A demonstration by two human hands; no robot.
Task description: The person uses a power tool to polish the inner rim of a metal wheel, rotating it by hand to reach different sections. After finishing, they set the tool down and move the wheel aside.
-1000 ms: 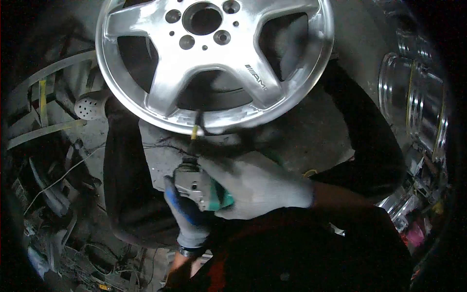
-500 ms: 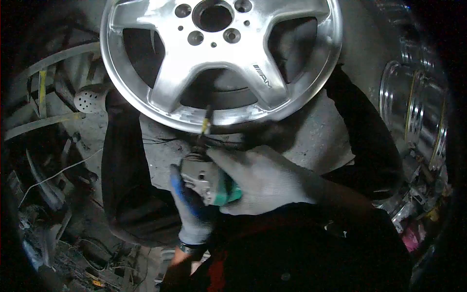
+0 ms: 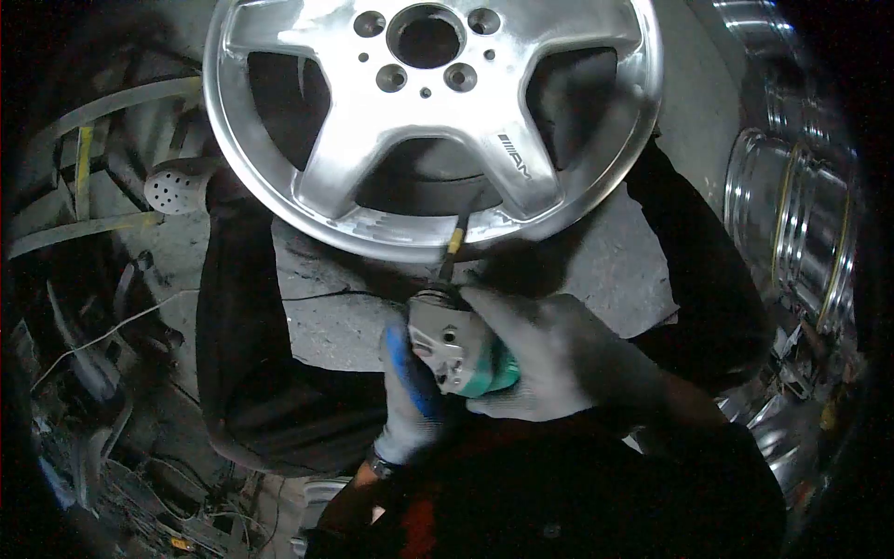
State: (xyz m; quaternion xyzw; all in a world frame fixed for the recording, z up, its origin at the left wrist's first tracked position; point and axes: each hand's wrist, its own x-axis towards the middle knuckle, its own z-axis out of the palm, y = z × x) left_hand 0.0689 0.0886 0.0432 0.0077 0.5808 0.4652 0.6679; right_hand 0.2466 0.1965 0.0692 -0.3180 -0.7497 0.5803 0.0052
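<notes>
A polished silver wheel rim with five-spoke styling lies at the top centre, lettering on its lower right spoke. Below it, a grey and green power tool points up at the rim. Its thin shaft, with a yellow band, overlaps the rim's lower edge. My gloved left hand wraps the tool's left side, blue showing on the glove. My gloved right hand closes round the green part from the right. The tool's rear end is hidden by the hands and dark clothing.
More shiny rims stand along the right side. Metal frame pieces and scrap lie at the left, with a thin cable crossing the floor. My dark-clothed legs flank the work area.
Both hands and the tool have moved right along the rim's lower edge. The rim appears slightly farther right and lower in view.
</notes>
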